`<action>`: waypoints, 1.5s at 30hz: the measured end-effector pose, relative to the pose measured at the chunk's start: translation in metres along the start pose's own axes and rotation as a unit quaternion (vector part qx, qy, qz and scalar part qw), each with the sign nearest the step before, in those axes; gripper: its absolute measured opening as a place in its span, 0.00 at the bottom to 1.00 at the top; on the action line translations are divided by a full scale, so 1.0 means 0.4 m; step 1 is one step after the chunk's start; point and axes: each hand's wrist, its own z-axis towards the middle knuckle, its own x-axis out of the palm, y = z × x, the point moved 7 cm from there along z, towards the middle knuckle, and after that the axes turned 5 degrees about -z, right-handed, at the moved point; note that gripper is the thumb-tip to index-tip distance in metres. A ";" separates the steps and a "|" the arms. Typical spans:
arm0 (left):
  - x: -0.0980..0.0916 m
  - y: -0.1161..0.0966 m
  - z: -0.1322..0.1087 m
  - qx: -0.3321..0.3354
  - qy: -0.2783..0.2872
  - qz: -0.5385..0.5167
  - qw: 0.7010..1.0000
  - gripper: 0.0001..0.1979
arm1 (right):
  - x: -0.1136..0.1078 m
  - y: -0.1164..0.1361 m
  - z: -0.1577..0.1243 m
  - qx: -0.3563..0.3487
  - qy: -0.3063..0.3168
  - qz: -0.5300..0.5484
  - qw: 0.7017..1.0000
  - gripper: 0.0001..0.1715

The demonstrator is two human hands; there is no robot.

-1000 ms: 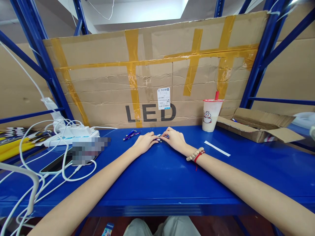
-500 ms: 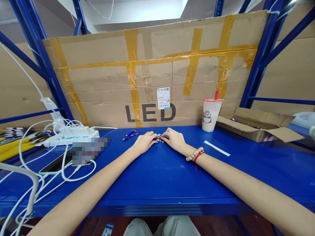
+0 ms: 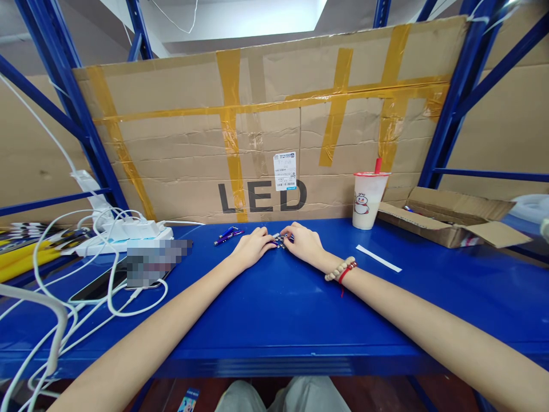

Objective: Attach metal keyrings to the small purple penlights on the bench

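I can't tell if the left hand (image 3: 252, 250) or right hand (image 3: 305, 242) has fingers clamped, but a careless nudge could scatter the small parts (image 3: 280, 242) between them, far on the shelf (image 3: 266, 315).

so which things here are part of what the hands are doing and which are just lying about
In use, it seems:
small parts at the fingers of the left hand and right hand
perhaps the blue pen-like pieces beside the left hand

Probably just lying about:
drink cup
white strip
phone
white power strip
open cardboard box, though its role is unclear
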 end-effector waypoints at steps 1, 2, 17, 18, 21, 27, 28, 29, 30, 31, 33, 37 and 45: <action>0.000 0.000 0.000 0.001 0.000 0.000 1.000 0.18 | -0.001 0.002 0.000 0.002 0.000 0.009 1.000 0.12; 0.000 0.000 0.000 0.003 0.000 0.000 1.000 0.18 | -0.001 0.005 0.000 0.002 0.004 0.016 1.000 0.11; -0.001 0.003 -0.001 -0.006 0.003 -0.011 1.000 0.17 | -0.007 0.038 -0.009 -0.042 0.037 0.037 0.998 0.09; -0.001 0.004 -0.001 -0.009 0.003 -0.007 1.000 0.17 | -0.006 0.038 -0.009 -0.044 0.039 0.039 0.997 0.09; -0.001 0.006 -0.001 -0.018 0.003 -0.005 1.000 0.16 | -0.008 0.039 -0.010 -0.046 0.039 0.037 0.997 0.09; 0.000 0.013 -0.004 -0.033 0.008 -0.026 0.999 0.15 | -0.009 0.040 -0.010 -0.041 0.040 0.018 0.998 0.10; 0.000 0.015 -0.004 -0.036 0.006 -0.031 0.999 0.15 | -0.007 0.039 -0.010 -0.039 0.042 0.016 0.998 0.10; 0.000 0.015 -0.005 -0.037 0.004 -0.036 0.999 0.14 | -0.006 0.039 -0.010 -0.039 0.043 0.014 0.998 0.10; -0.001 0.016 -0.005 -0.038 0.001 -0.039 0.999 0.14 | -0.006 0.039 -0.009 -0.039 0.042 0.011 0.998 0.10; -0.002 0.015 -0.005 -0.037 -0.002 -0.038 0.999 0.14 | -0.006 0.038 -0.009 -0.038 0.035 0.008 0.999 0.10; -0.006 0.013 -0.006 -0.036 -0.010 -0.030 0.999 0.13 | -0.009 0.034 -0.007 -0.033 0.017 0.002 0.999 0.10; -0.015 0.011 -0.006 -0.044 -0.029 -0.007 0.999 0.12 | -0.004 0.021 -0.005 -0.009 0.013 -0.002 1.000 0.09; -0.010 0.011 -0.006 -0.041 -0.017 -0.016 0.999 0.11 | 0.003 0.029 -0.003 -0.050 0.022 0.025 0.998 0.08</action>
